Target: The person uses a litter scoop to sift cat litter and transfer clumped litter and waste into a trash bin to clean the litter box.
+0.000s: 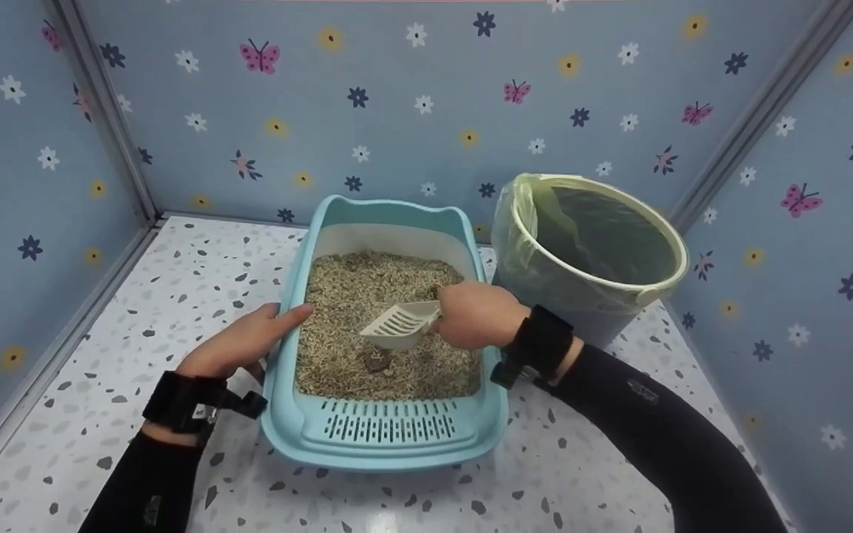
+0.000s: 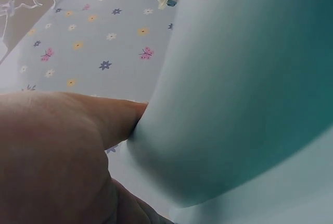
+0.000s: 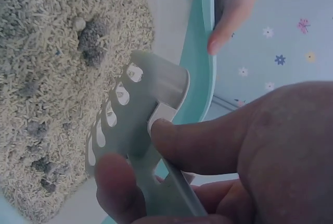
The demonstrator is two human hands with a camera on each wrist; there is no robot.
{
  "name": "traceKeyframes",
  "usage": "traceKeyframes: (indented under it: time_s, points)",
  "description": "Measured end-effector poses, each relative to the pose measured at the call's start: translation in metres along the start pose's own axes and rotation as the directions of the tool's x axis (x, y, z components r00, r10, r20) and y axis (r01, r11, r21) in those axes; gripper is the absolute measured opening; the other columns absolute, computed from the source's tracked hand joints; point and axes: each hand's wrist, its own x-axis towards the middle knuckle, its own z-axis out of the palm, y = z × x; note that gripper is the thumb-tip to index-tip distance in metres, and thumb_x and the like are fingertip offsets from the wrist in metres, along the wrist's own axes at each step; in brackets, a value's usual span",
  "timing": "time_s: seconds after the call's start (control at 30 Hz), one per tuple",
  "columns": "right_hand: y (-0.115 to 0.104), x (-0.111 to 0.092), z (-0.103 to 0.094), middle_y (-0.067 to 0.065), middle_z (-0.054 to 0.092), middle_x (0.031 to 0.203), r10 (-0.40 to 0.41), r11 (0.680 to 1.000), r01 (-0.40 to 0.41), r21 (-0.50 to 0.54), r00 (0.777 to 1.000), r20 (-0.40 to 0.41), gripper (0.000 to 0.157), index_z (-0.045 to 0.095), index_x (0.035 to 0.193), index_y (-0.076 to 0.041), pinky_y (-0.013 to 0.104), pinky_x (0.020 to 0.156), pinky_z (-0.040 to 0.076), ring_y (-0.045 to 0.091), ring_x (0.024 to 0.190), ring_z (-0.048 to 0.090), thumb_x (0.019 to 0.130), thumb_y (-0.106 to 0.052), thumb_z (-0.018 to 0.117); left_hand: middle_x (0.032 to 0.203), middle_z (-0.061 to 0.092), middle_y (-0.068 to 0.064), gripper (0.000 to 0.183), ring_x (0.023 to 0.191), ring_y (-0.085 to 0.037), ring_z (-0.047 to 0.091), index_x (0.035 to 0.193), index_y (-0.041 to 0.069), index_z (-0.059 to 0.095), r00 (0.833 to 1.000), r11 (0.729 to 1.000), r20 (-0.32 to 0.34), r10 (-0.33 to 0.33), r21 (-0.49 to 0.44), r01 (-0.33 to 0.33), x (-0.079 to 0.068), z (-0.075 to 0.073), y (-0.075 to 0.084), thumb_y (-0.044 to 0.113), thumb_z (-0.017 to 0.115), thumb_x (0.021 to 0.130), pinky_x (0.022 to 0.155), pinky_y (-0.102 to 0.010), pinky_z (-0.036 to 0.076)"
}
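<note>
A light blue litter box stands on the floor, filled with tan pellet litter. My left hand grips its left side, thumb over the rim and the other fingers outside; the left wrist view shows the thumb against the box wall. My right hand holds a pale slotted litter scoop by its handle above the litter. In the right wrist view, the thumb lies along the scoop, whose slots show no clump. A dark clump lies in the litter near the scoop.
Behind my right hand, a bin lined with a pale green bag stands close beside the box. Flower-patterned walls enclose the back and both sides. The floor is white with grey specks.
</note>
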Motion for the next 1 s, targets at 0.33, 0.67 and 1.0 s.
traceKeyframes:
  time_s: [0.33, 0.67, 1.0]
  points:
    - [0.016, -0.023, 0.006, 0.004, 0.063, 0.079, -0.052, 0.998, 0.052, 0.039, 0.999, -0.003, 0.029, 0.066, 0.086, -0.013, 0.051, 0.065, 0.057, 0.026, 0.070, 0.063, 0.107, -0.032, 0.072, 0.116, 0.066, -0.026, 0.085, 0.077, -0.031, 0.077, 0.147, -0.006, 0.040, 1.000, 1.000, -0.002, 0.000, 0.008, 0.000, 0.002, -0.003, -0.004, 0.070, 0.053, 0.111, 0.060, -0.054, 0.067]
    - [0.031, -0.039, 0.001, 0.004, 0.065, 0.076, -0.069, 0.998, 0.069, -0.001, 0.998, -0.003, 0.028, 0.064, 0.081, -0.015, 0.050, 0.061, 0.057, 0.025, 0.067, 0.064, 0.100, -0.032, 0.076, 0.109, 0.068, -0.022, 0.080, 0.074, -0.032, 0.077, 0.141, -0.003, 0.043, 1.000, 1.000, 0.002, -0.005, 0.013, 0.005, 0.001, -0.004, -0.003, 0.070, 0.053, 0.111, 0.060, -0.054, 0.067]
    - [0.036, -0.042, -0.005, -0.001, 0.057, 0.071, -0.085, 0.993, 0.088, -0.073, 0.996, 0.033, 0.032, 0.055, 0.072, -0.019, 0.050, 0.057, 0.055, 0.024, 0.062, 0.059, 0.091, -0.031, 0.078, 0.112, 0.068, -0.024, 0.083, 0.075, -0.031, 0.077, 0.145, -0.005, 0.041, 1.000, 1.000, 0.011, -0.006, 0.017, 0.006, 0.000, -0.003, -0.002, 0.070, 0.052, 0.112, 0.059, -0.054, 0.067]
